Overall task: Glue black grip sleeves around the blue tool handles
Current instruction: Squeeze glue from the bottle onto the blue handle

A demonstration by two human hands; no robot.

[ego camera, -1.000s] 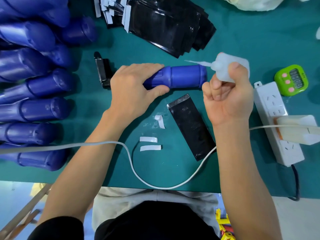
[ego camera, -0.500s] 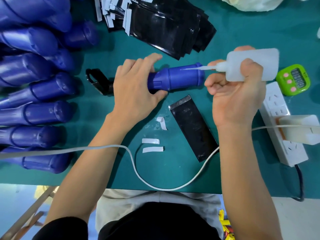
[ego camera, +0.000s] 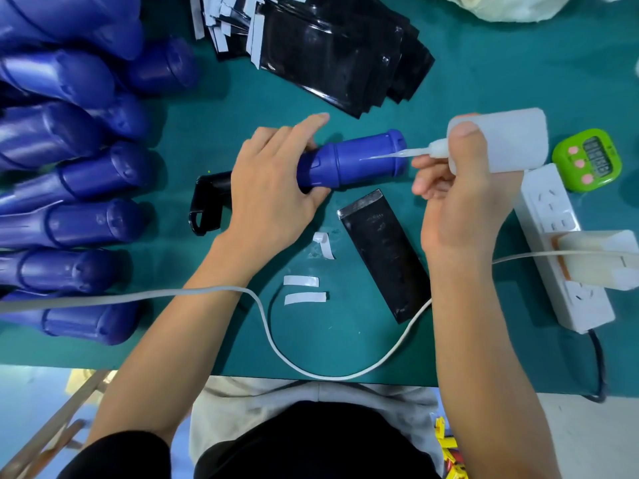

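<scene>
A blue tool handle (ego camera: pixel 356 160) lies across the green mat, its black head (ego camera: pixel 207 202) sticking out to the left. My left hand (ego camera: pixel 273 195) grips the handle's narrow end. My right hand (ego camera: pixel 460 198) grips a translucent white glue bottle (ego camera: pixel 508 140), whose thin nozzle tip touches the top of the blue handle. A single black grip sleeve (ego camera: pixel 383 254) lies flat on the mat just below the handle, between my two hands.
Several blue handles (ego camera: pixel 76 174) are piled at the left. A stack of black sleeves (ego camera: pixel 332 50) lies at the back. Three white backing strips (ego camera: pixel 304 288), a white cable (ego camera: pixel 276 340), a white power strip (ego camera: pixel 560 250) and a green timer (ego camera: pixel 587 160) are on the green mat (ego camera: pixel 484 63).
My right hand turned the glue bottle on its side and brought the nozzle onto the blue handle. My left hand rolled the handle slightly, and the black head swung down.
</scene>
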